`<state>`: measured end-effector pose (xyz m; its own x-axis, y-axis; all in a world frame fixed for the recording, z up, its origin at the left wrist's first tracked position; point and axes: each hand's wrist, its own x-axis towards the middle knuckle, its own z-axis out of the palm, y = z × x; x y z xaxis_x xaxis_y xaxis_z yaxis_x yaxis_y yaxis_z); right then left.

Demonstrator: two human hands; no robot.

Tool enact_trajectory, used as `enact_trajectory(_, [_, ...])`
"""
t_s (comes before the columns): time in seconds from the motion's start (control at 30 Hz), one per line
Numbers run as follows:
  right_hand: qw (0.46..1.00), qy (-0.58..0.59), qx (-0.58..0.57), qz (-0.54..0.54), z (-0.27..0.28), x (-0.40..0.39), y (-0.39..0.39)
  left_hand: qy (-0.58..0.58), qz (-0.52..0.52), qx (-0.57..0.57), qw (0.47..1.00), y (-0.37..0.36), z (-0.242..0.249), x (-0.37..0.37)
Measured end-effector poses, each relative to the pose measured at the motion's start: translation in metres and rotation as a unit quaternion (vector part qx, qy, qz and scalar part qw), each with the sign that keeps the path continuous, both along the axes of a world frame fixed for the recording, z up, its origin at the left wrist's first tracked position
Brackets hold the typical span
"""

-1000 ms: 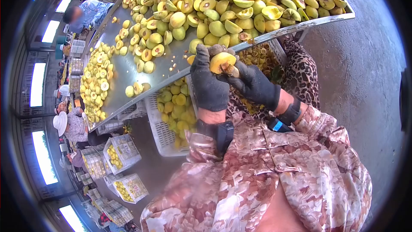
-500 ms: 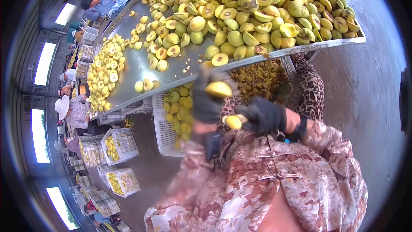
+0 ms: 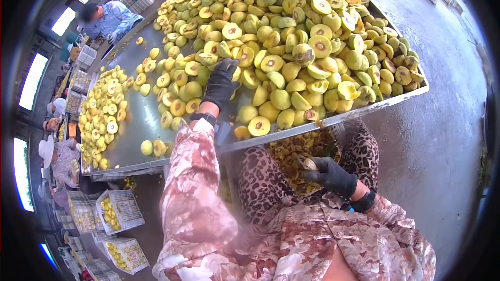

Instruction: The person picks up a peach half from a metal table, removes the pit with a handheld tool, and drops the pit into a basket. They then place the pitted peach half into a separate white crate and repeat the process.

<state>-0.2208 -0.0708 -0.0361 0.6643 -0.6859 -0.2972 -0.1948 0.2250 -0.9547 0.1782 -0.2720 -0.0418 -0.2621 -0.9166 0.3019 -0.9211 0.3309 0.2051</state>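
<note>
My left hand, in a black glove, reaches into the heap of halved yellow-green fruit on the metal table. Its fingers curl at a fruit half on the heap's near side, with the fingertips partly hidden. Low over my lap, my right hand, also gloved in black, is closed around a small tool with a pale rounded part and a thin metal tip. Under that hand lies a container full of brownish-yellow fruit scraps.
The metal table has a raised rim along my side. A smaller pile of fruit halves lies at its left end. White crates of yellow fruit stand on the floor at left. A person in blue works across the table.
My left hand has moved from over my lap up to the fruit heap. The pieces of fruit near my hands are gone from there. My right hand has dropped slightly, and the view has shifted.
</note>
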Motion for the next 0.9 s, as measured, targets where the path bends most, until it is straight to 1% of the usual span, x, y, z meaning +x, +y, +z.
enact_trajectory(0.03, [0.999, -0.016, 0.009, -0.031, 0.01, -0.001, -0.002, -0.028, 0.018, 0.004, 0.999, 0.002, 0.007, -0.006])
enact_trajectory(0.1, [0.993, -0.058, 0.04, -0.091, 0.024, 0.002, 0.0, 0.146, 0.079, 0.023, 0.986, 0.016, 0.015, -0.009])
enact_trajectory(0.13, [0.994, -0.059, 0.011, -0.087, 0.024, -0.001, -0.006, 0.228, 0.113, 0.03, 0.967, 0.026, 0.024, -0.011])
enact_trajectory(0.17, [0.991, -0.075, -0.067, -0.083, 0.026, 0.002, -0.015, 0.42, 0.077, 0.053, 0.903, 0.043, 0.034, -0.013])
enact_trajectory(0.2, [0.984, -0.089, -0.137, -0.077, 0.029, 0.007, -0.02, 0.508, 0.079, 0.122, 0.849, 0.073, 0.055, -0.025])
enact_trajectory(0.27, [0.977, -0.072, -0.182, -0.084, 0.04, 0.026, -0.027, 0.624, 0.043, 0.161, 0.763, 0.13, 0.072, -0.062])
enact_trajectory(0.3, [0.972, -0.093, -0.197, -0.086, 0.047, 0.037, -0.028, 0.657, -0.002, 0.128, 0.743, 0.151, 0.069, -0.084])
enact_trajectory(0.33, [0.966, -0.114, -0.213, -0.088, 0.051, 0.048, -0.029, 0.669, 0.0, 0.12, 0.734, 0.169, 0.067, -0.103])
enact_trajectory(0.43, [0.961, -0.139, -0.215, -0.107, 0.031, 0.071, -0.023, 0.736, 0.037, 0.132, 0.663, 0.209, 0.059, -0.142])
enact_trajectory(0.53, [0.971, -0.118, -0.17, -0.117, 0.035, 0.071, -0.014, 0.782, 0.04, 0.131, 0.608, 0.225, 0.056, -0.168])
enact_trajectory(0.57, [0.969, -0.131, -0.163, -0.129, 0.034, 0.073, -0.011, 0.794, 0.029, 0.125, 0.594, 0.225, 0.059, -0.177])
enact_trajectory(0.6, [0.967, -0.145, -0.157, -0.141, 0.032, 0.075, -0.008, 0.815, 0.051, 0.123, 0.564, 0.227, 0.07, -0.189])
enact_trajectory(0.63, [0.964, -0.158, -0.15, -0.151, 0.031, 0.076, -0.003, 0.82, 0.054, 0.116, 0.557, 0.229, 0.071, -0.197])
enact_trajectory(0.67, [0.967, -0.135, -0.164, -0.142, 0.031, 0.072, -0.001, 0.826, 0.054, 0.106, 0.551, 0.226, 0.071, -0.203])
enact_trajectory(0.7, [0.961, -0.129, -0.192, -0.148, 0.028, 0.07, 0.0, 0.832, 0.054, 0.094, 0.544, 0.223, 0.072, -0.206])
enact_trajectory(0.73, [0.956, -0.123, -0.217, -0.155, 0.021, 0.07, 0.005, 0.84, 0.055, 0.114, 0.528, 0.224, 0.069, -0.204])
enact_trajectory(0.77, [0.95, -0.116, -0.243, -0.16, 0.014, 0.07, 0.009, 0.829, 0.064, 0.109, 0.545, 0.221, 0.066, -0.205])
enact_trajectory(0.83, [0.944, -0.163, -0.234, -0.165, 0.003, 0.068, 0.012, 0.806, 0.083, 0.101, 0.577, 0.216, 0.064, -0.211])
enact_trajectory(0.87, [0.94, -0.186, -0.232, -0.167, -0.002, 0.068, 0.009, 0.81, 0.09, 0.099, 0.571, 0.216, 0.066, -0.214])
enact_trajectory(0.9, [0.933, -0.2, -0.249, -0.168, -0.002, 0.067, 0.007, 0.793, 0.08, 0.097, 0.597, 0.214, 0.069, -0.215])
